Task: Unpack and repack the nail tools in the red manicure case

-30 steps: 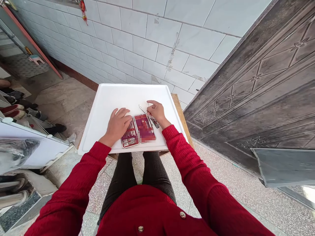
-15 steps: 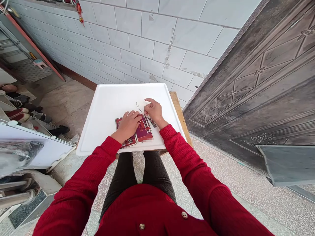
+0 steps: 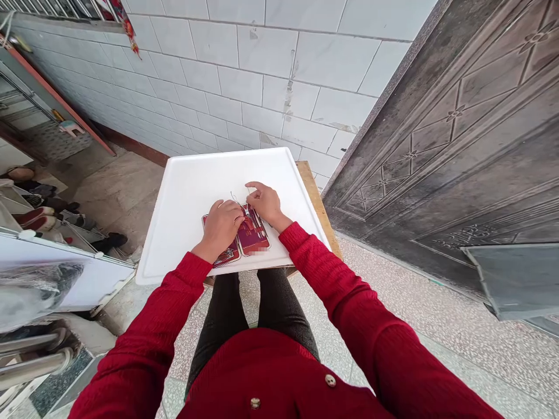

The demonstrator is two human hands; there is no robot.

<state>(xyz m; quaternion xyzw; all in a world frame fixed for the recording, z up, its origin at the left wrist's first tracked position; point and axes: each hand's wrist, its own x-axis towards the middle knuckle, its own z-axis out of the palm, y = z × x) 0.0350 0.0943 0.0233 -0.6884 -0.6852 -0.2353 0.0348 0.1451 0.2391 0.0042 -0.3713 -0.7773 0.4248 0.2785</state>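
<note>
Manicure kit (image 3: 253,241), red and unfolded, lies around mid-frame on a white tabletop (image 3: 179,203). Left hand (image 3: 221,226), loosely curled, covers its left half; right hand (image 3: 264,203) narrows near its top. Cannot tell what either grips.

One head-worn camera looks forward and down from near above the hands (image 3: 265,203) and desk (image 3: 316,195), wide enough to reach the tiled wall (image 3: 244,84)

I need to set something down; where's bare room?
On the white top, the far strip facing the tiled wall is bare, as is the left side up to the left hand. Crowded: around the red case and right hand.
</note>
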